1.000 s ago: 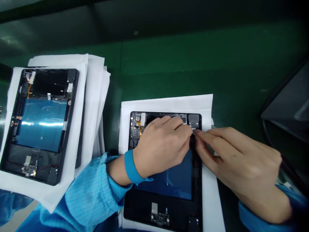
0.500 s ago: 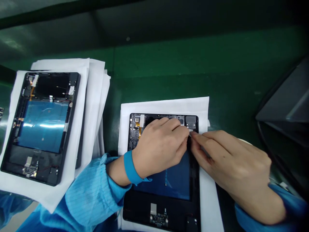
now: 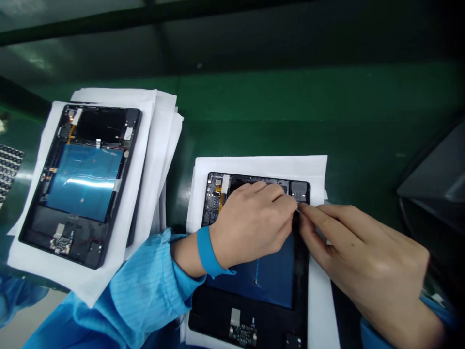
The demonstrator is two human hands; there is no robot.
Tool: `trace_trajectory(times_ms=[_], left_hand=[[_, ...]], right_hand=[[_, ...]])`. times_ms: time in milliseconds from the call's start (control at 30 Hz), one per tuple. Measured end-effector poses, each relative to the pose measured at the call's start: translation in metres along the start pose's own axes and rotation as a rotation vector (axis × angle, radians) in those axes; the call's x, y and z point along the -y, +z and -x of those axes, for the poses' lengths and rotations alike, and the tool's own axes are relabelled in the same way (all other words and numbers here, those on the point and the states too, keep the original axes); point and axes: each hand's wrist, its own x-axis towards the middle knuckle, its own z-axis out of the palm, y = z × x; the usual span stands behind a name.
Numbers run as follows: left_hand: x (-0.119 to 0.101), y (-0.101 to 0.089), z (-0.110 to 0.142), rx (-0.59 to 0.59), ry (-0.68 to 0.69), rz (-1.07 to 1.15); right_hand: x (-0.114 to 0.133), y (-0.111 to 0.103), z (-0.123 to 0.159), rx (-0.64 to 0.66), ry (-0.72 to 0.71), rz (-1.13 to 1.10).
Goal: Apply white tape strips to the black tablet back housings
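Note:
An opened tablet, its blue battery and small circuit boards exposed, lies on white sheets in front of me. My left hand, with a blue band at the wrist, reaches across its upper half, fingers curled and pinched near the right edge. From the right comes my right hand, thumb and forefinger pinched against the left fingertips, just below the black corner module. Whatever small thing sits between the fingertips is too hidden to name. The left hand covers part of the tablet's upper interior.
A second opened tablet rests on a stack of white sheets at the left. Farther left is a sheet with rows of small dark pieces. A grey box-like object and a dark cable stand at the right of the green table.
The view has shifted, so both tablets appear farther right, and the sheet of dark pieces shows more at the left. Both hands stay pinched together at the same spot on the tablet.

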Motion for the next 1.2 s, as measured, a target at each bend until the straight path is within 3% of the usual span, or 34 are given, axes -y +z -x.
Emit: trace_trajectory(times_ms=[333, 500, 700, 800, 900, 967, 1067, 1200], left_hand=[[0.001, 0.0, 0.002, 0.07, -0.008, 0.005], [0.0, -0.002, 0.002, 0.077, -0.027, -0.024], [-0.003, -0.004, -0.003, 0.067, -0.068, 0.008], [-0.011, -0.016, 0.003, 0.051, -0.06, 0.047], [-0.022, -0.041, 0.029, -0.042, -0.056, 0.055], [-0.025, -0.06, 0.058, -0.144, -0.137, 0.09], [-0.024, -0.076, 0.106, -0.239, -0.413, 0.087], [-0.019, -0.073, 0.147, -0.169, -0.752, 0.235]], right_hand=[[0.002, -0.005, -0.005, 0.106, -0.072, 0.011], [0.005, -0.007, -0.002, 0.103, -0.125, 0.108], [-0.006, 0.003, 0.017, 0.078, -0.098, -0.059], [-0.011, 0.004, 0.022, 0.027, -0.06, -0.071], [-0.013, -0.007, 0.023, -0.048, -0.031, -0.032], [-0.014, -0.016, 0.023, -0.071, -0.025, 0.016], [-0.012, -0.026, 0.024, -0.032, -0.029, 0.05], [-0.008, -0.025, 0.027, -0.024, -0.035, 0.032]])
